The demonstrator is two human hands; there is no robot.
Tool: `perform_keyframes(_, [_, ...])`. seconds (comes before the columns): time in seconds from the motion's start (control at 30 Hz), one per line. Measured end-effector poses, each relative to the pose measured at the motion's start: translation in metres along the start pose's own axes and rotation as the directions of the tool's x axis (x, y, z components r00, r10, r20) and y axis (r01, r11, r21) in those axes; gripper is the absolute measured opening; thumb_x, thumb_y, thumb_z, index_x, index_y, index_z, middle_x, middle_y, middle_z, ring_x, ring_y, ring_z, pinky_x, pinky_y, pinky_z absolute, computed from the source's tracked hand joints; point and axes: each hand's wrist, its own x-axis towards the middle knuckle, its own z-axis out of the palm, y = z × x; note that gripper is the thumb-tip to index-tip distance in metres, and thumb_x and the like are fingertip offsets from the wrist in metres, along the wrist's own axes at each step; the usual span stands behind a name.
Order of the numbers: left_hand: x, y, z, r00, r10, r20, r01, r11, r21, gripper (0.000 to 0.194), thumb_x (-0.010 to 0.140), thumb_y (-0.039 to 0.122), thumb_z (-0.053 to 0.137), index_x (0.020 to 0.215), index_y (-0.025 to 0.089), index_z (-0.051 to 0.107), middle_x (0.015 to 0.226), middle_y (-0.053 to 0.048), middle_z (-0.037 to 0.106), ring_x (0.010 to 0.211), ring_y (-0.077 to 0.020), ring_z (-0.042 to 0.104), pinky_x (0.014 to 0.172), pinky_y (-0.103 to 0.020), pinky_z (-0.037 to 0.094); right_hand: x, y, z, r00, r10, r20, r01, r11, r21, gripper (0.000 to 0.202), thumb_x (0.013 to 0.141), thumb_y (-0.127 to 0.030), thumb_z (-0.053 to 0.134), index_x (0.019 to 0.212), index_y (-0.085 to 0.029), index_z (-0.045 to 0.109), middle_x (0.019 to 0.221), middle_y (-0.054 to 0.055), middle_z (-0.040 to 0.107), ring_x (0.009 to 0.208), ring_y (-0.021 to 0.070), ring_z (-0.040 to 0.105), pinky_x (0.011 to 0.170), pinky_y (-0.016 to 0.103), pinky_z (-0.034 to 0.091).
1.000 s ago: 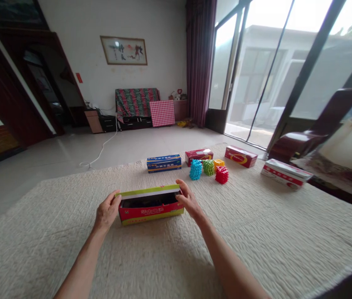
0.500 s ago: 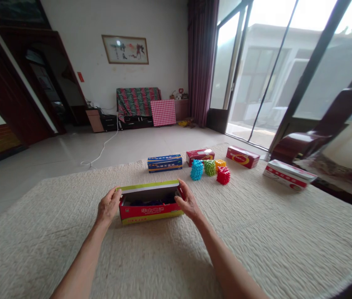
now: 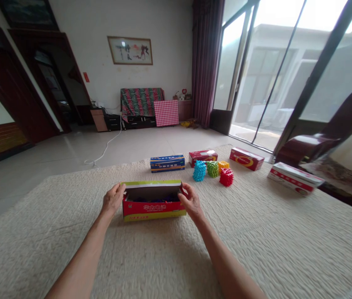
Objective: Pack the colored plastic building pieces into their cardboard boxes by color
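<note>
We see both hands at the open red and yellow-green box (image 3: 154, 211), which sits just below the frame's centre on the cream quilted cover (image 3: 151, 257). Left hand (image 3: 112, 200) is partly closed, thumb and fingers pinching the box's upper left corner by the raised lid flap (image 3: 151, 183); right hand (image 3: 192, 202) grips the right end, thumb at the opening, fingers bent around the side. Inside we make out dark contents, too unclear to identify. Beyond the box, centre of frame, we have a blue box (image 3: 167, 164), then right of it a blue knobbly block (image 3: 199, 171), a green block (image 3: 212, 169), a yellow block (image 3: 223, 165) and a red block (image 3: 226, 177), clustered before a dark red box (image 3: 199, 156). Right of those, another dark red box (image 3: 247, 158); a white-and-red box (image 3: 296, 178) lies toward the right edge
</note>
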Motion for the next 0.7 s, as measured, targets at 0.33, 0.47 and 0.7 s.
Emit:
perform_keyframes(0.33, [0.001, 0.006, -0.001, 0.999, 0.007, 0.038, -0.008, 0.999, 0.036, 0.044, 0.077, 0.053, 0.048, 0.095, 0.018, 0.068, 0.075, -0.005, 0.07, 0.066, -0.0196, 0.066, 0.058, -0.026, 0.049, 0.0, -0.007, -0.001, 0.999, 0.006, 0.039, -0.006, 1.0, 0.001, 0.046, 0.073, -0.036, 0.068, 0.116, -0.025, 0.059, 0.117, 0.006, 0.061, 0.114, 0.0245, 0.058, 0.1, 0.042, 0.047])
perform_keyframes(0.47, [-0.002, 0.008, -0.003, 0.999, 0.017, 0.04, -0.019, 0.998, 0.052, 0.043, 0.078, 0.054, 0.047, 0.09, 0.019, 0.068, 0.075, -0.005, 0.069, 0.066, -0.0198, 0.065, 0.057, -0.027, 0.048, 0.0, -0.009, 0.001, 0.999, 0.001, 0.045, -0.003, 0.999, 0.038, 0.044, 0.075, -0.036, 0.067, 0.116, -0.024, 0.058, 0.121, 0.007, 0.061, 0.116, 0.0254, 0.057, 0.102, 0.045, 0.045])
perform_keyframes(0.7, [-0.006, 0.008, -0.008, 1.0, 0.02, 0.02, -0.022, 0.997, 0.077, 0.046, 0.079, 0.058, 0.047, 0.089, 0.019, 0.069, 0.078, -0.005, 0.07, 0.071, -0.0199, 0.064, 0.06, -0.026, 0.046, 0.002, -0.014, 0.005, 0.998, -0.006, 0.06, 0.003, 0.999, 0.041, 0.044, 0.077, -0.037, 0.065, 0.118, -0.023, 0.056, 0.12, 0.008, 0.064, 0.109, 0.0239, 0.061, 0.095, 0.043, 0.049])
